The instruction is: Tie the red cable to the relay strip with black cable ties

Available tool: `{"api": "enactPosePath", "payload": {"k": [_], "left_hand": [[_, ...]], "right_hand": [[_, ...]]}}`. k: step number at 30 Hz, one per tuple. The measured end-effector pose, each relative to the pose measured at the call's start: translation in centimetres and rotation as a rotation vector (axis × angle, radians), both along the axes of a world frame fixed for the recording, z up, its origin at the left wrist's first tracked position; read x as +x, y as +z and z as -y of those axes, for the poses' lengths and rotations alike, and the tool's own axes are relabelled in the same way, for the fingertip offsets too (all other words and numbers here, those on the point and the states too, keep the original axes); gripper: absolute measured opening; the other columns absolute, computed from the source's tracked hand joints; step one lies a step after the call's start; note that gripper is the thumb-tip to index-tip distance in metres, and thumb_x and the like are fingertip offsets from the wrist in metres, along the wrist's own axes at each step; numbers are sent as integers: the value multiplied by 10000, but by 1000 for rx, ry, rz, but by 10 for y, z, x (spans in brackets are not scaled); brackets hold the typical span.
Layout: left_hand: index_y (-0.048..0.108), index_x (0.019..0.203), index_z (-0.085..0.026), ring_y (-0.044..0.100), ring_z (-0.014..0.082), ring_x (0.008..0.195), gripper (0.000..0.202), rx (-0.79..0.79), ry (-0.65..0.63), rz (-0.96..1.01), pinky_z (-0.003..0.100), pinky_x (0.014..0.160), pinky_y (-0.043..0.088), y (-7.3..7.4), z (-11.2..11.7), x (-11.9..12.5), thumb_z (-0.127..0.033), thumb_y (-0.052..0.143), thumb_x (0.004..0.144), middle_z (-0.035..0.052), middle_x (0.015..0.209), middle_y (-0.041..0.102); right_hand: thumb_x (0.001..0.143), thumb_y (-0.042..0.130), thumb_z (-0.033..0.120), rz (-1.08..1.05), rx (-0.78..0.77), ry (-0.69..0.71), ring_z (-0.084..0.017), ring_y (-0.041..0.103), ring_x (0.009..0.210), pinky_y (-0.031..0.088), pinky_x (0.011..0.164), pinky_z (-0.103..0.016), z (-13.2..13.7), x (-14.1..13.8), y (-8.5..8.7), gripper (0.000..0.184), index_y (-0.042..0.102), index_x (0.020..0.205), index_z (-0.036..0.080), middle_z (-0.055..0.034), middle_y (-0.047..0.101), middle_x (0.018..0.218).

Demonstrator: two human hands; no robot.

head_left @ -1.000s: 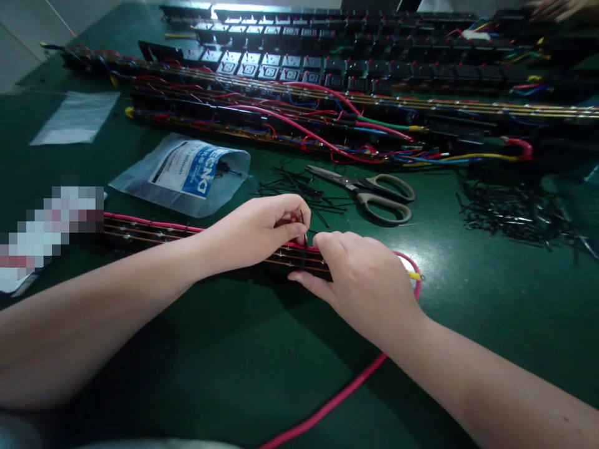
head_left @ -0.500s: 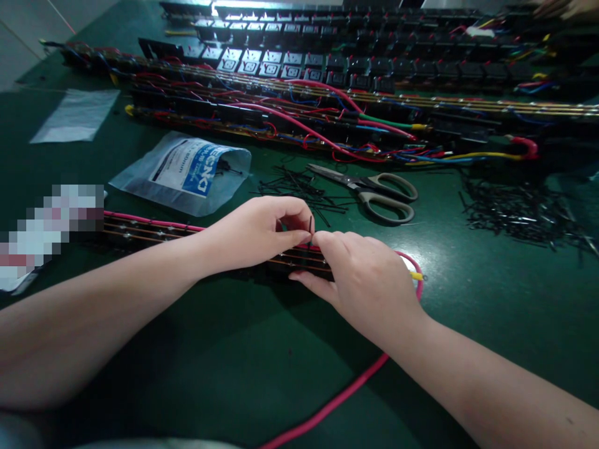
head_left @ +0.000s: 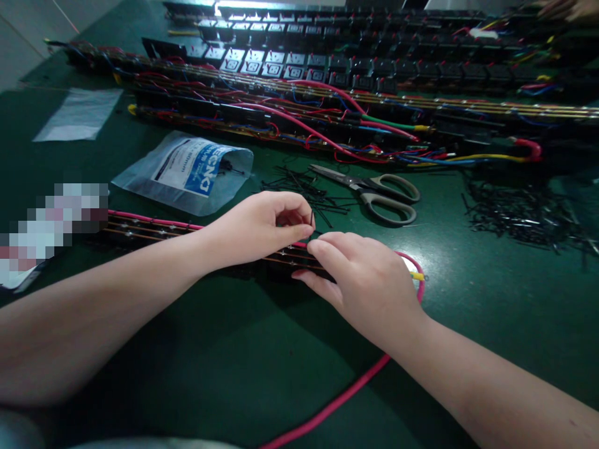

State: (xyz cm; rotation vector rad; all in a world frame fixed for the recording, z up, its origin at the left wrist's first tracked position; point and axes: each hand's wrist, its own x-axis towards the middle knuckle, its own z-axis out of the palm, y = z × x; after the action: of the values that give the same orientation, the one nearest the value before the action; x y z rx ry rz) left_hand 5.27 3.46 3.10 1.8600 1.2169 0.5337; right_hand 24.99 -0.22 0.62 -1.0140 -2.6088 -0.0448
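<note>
In the head view, my left hand (head_left: 262, 224) pinches a thin black cable tie (head_left: 312, 219) between thumb and fingertips, just above a long black strip (head_left: 150, 229) with copper-coloured bars. My right hand (head_left: 379, 280) straddles the strip near its right end, thumb on the near side and fingers on the far side beside the tie. A thick red cable (head_left: 337, 396) runs along the strip's far edge, loops past its right end and comes back toward me beneath my right forearm. The tie's lower part is partly hidden by my fingers.
Scissors (head_left: 388, 198) lie beyond my hands beside loose black cable ties (head_left: 299, 187). A printed plastic bag (head_left: 182, 168) sits to their left. Black clippings (head_left: 519, 212) are heaped at right. Wired socket strips (head_left: 281, 118) span the back; another person's hand (head_left: 568, 9) shows top right.
The fingertips of my two hands have drawn slightly apart around the cable tie, my left hand rising a little. The right hand keeps its place on the strip.
</note>
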Motion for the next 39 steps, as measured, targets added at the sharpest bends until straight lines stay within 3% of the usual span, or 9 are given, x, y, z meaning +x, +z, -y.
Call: {"api": "enactPosePath", "payload": {"k": [8, 15, 22, 39], "left_hand": [[676, 885, -198, 592, 88, 738, 80, 52, -100, -77, 197, 662, 444, 0, 0, -2, -225, 609, 852, -58, 809, 675], [668, 852, -183, 595, 93, 711, 61, 32, -72, -60, 205, 651, 454, -1, 0, -2, -211, 614, 846, -51, 780, 673], [661, 844, -188, 596, 87, 714, 71, 13, -56, -20, 196, 649, 461, -1, -1, -2, -231, 608, 862, -55, 771, 665], [654, 844, -181, 610, 79, 698, 34, -7, -59, 11, 177, 627, 473, -2, -2, -3, -197, 625, 841, -59, 766, 664]], "right_hand": [[921, 630, 381, -37, 0, 7, -238, 641, 809, 403, 656, -342, 0, 0, -2, 226, 618, 1000, 170, -60, 703, 929], [862, 705, 407, -52, 59, -26, -227, 607, 716, 384, 610, -347, -2, -1, -1, 315, 598, 1014, 152, -33, 664, 803], [907, 650, 377, -44, 23, 8, -228, 623, 757, 389, 636, -343, -2, -1, -1, 214, 610, 941, 169, -51, 697, 872], [905, 655, 383, -65, 19, -1, -223, 638, 760, 406, 642, -334, -3, -1, -2, 230, 627, 979, 167, -50, 703, 859]]}}
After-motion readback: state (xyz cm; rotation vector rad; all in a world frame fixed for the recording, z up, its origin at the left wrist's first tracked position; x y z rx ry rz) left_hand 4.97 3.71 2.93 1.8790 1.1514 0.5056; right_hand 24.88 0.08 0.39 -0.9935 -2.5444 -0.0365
